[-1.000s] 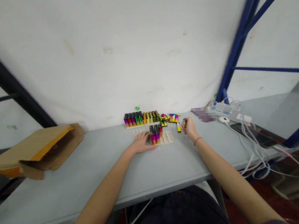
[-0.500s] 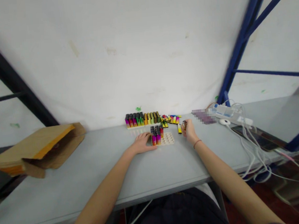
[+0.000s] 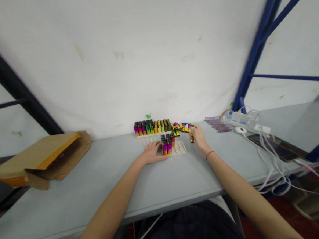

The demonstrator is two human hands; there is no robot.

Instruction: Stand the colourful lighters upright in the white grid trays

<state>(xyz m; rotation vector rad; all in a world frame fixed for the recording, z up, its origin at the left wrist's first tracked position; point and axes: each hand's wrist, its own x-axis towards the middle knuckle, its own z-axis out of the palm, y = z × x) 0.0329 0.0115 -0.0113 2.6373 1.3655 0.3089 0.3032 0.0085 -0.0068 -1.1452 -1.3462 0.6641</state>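
Observation:
My left hand (image 3: 152,152) grips the left end of a white tray (image 3: 180,148) with round holes, thumb at the front and fingers behind. Several purple-and-orange lighters (image 3: 167,148) with black tops stand upright in the tray's left part; holes show at its right. Right of the tray, my right hand (image 3: 198,136) has its fingers closed on a yellow-and-orange lighter (image 3: 192,136), low over the table. Part of this lighter is hidden by the fingers. Just behind, several loose lighters (image 3: 187,127) lie in a pile.
Against the wall stand rows of purple, red and green lighters (image 3: 144,128) and yellow-to-olive ones (image 3: 162,126). An open cardboard box (image 3: 38,155) lies at the left. A power strip (image 3: 249,122), white cables and a dark phone-like device (image 3: 274,146) occupy the right.
My right hand has moved slightly left and turned, its fingers now at the lighter beside the tray. My left hand, the tray and its lighters look the same.

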